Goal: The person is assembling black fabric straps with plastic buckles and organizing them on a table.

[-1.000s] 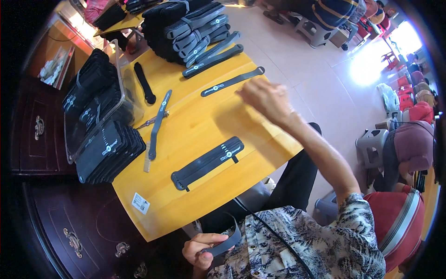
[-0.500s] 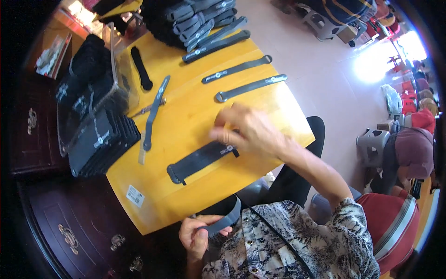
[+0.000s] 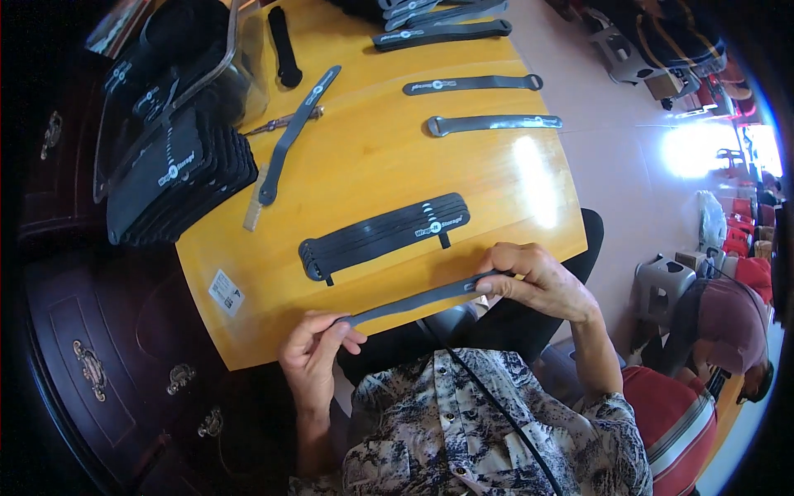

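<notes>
Stretched between my two hands is a dark grey strap [image 3: 413, 301], held nearly straight above the front edge of the yellow table. My left hand [image 3: 318, 343] pinches its left end, and my right hand [image 3: 533, 281] pinches the right end between thumb and fingers. Just beyond it lies a flat bundle of straps [image 3: 385, 237] side by side, with small dark tabs poking out beneath. Farther off, two single straps with looped ends, one strap [image 3: 471, 83] above another strap [image 3: 496, 124], rest near the right edge.
To the left, a clear bin [image 3: 240, 58] holds black straps, beside a stack of black strap bundles [image 3: 178, 178]. A loose grey strap [image 3: 298, 132] crosses a thin pointed tool [image 3: 269, 126]. More straps [image 3: 442, 35] are piled at the back. A person [image 3: 732, 322] bends at the right.
My right hand has come back from the bundle to grip the strap's other end. The strap, curled in my left hand before, is now pulled out straight. The view has shifted.
</notes>
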The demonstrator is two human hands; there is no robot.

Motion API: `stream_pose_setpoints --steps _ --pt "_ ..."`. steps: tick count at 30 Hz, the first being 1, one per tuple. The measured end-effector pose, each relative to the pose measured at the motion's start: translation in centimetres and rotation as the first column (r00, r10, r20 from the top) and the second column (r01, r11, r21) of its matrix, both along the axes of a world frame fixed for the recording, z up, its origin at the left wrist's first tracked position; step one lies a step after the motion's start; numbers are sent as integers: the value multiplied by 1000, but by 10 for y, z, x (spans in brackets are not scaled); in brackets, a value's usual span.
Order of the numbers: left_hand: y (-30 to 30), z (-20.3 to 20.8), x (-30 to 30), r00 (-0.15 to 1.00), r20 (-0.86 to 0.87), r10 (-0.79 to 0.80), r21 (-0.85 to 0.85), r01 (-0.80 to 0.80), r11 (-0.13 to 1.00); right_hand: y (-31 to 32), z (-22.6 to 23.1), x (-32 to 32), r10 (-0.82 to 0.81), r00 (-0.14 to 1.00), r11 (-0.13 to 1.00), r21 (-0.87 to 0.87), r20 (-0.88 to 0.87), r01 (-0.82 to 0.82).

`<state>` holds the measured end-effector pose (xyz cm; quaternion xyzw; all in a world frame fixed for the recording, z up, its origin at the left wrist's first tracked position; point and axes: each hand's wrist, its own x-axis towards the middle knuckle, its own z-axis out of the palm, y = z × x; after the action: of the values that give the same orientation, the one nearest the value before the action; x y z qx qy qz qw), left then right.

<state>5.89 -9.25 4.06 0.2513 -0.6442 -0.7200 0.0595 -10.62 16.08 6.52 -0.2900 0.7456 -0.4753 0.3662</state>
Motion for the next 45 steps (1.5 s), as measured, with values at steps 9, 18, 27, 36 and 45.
stream_pose_setpoints --steps 9,18,27,36,45 --pt "-9 -13 -3 993 108 40 210 -62 976 5 -15 6 -371 863 929 128 344 348" --pt "-19 -20 -12 999 20 50 -179 -45 983 -10 -18 11 -464 804 883 122 373 453" --pt "-18 -23 -22 971 67 231 -221 -211 952 -17 -28 11 -611 752 783 54 248 619" --pt "-18 -34 -23 977 -16 213 -336 -206 919 -19 -30 10 -615 730 769 21 298 639" --pt "-15 -38 -26 975 0 221 -415 -201 888 -20 -36 9 -658 708 738 33 257 674"
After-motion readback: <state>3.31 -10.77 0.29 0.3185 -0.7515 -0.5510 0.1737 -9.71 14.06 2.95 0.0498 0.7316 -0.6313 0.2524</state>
